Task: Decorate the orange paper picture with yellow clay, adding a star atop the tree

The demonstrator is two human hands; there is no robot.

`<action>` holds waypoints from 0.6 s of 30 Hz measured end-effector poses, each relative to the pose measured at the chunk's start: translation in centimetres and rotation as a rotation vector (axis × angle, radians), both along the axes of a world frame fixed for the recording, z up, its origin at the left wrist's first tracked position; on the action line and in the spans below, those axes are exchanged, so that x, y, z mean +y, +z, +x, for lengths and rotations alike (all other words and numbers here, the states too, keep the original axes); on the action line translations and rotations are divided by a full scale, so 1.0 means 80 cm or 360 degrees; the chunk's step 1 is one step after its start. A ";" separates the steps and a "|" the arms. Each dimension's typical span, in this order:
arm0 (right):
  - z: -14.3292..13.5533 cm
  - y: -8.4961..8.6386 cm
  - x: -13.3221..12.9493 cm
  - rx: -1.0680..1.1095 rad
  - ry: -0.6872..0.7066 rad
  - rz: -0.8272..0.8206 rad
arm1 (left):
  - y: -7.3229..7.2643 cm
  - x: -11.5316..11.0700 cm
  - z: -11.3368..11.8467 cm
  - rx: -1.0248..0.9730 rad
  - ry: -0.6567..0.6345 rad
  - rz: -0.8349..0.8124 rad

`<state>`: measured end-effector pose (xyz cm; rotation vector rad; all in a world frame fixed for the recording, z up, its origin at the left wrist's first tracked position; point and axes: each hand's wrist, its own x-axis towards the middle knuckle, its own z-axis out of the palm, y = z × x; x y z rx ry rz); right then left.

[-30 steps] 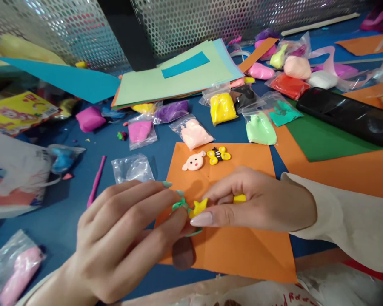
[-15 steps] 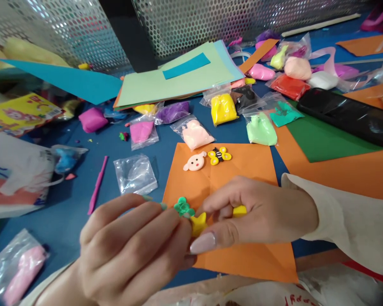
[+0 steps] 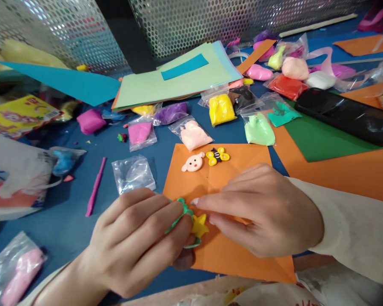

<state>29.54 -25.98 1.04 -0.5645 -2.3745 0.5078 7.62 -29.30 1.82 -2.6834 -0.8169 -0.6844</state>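
Note:
My left hand [image 3: 143, 238] is closed with its fingers curled round a small piece of modelling clay. A yellow clay star [image 3: 199, 225] pokes out past the fingertips, with a green clay flower [image 3: 185, 207] at its upper left; whether the two are joined is hidden. My right hand [image 3: 258, 212] hovers at the star's right side. Its index finger and thumb are stretched out and apart, the thumb tip close to a star point; its other fingers are partly hidden. Below both hands lies orange paper [image 3: 242, 267], bearing a pink clay animal face [image 3: 193, 162] and a yellow-and-black clay bee [image 3: 217, 157].
Bagged clay in pale pink [image 3: 194, 135], yellow [image 3: 221, 109] and light green [image 3: 259, 129] lies behind the orange paper. A magenta modelling tool [image 3: 96, 187] and a clear bag [image 3: 133, 173] are at left. Paper sheets [image 3: 147, 89] stand farther back; a black case [image 3: 347, 114] lies right.
My right hand has drawn back to the right and turned, its thumb leaving my left fingertips. The star has come into fuller view, and the green flower has tilted behind my left fingers.

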 end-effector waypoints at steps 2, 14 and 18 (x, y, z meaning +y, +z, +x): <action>0.001 -0.001 -0.001 -0.0071 0.0001 0.0108 | -0.002 0.003 0.001 0.0113 -0.0153 0.0129; 0.010 -0.004 0.024 -0.0470 -0.0273 -0.0024 | -0.017 0.014 -0.006 0.0035 0.0064 -0.0301; 0.011 -0.001 0.026 -0.0574 -0.0273 -0.0009 | -0.016 0.017 -0.010 0.0200 -0.0063 -0.0326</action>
